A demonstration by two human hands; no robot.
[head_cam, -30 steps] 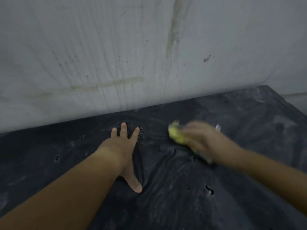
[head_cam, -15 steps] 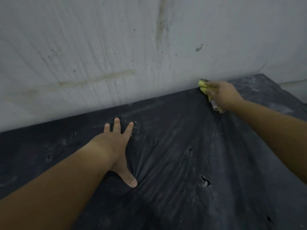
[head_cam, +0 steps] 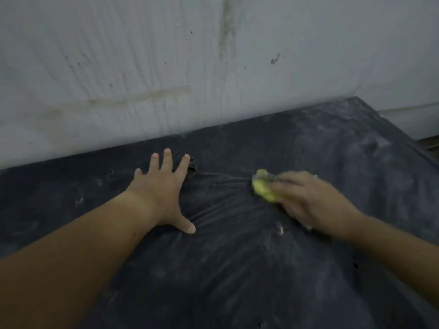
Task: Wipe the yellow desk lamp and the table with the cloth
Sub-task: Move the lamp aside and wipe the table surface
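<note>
Wiping the table (head_cam: 237, 269): right hand (head_cam: 308, 203) clenches the yellow cloth (head_cam: 262, 188) against the dark covering, its crumpled end pointing toward ten o'clock; left hand (head_cam: 164, 193), splayed flat and empty, lies at nine o'clock, nearby. Lamp not visible.

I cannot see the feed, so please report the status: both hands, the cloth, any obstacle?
Left hand flat, open on the black table cover. Right hand grips the yellow cloth, pressed on the cover. Lamp not in view. Nothing blocking.
</note>
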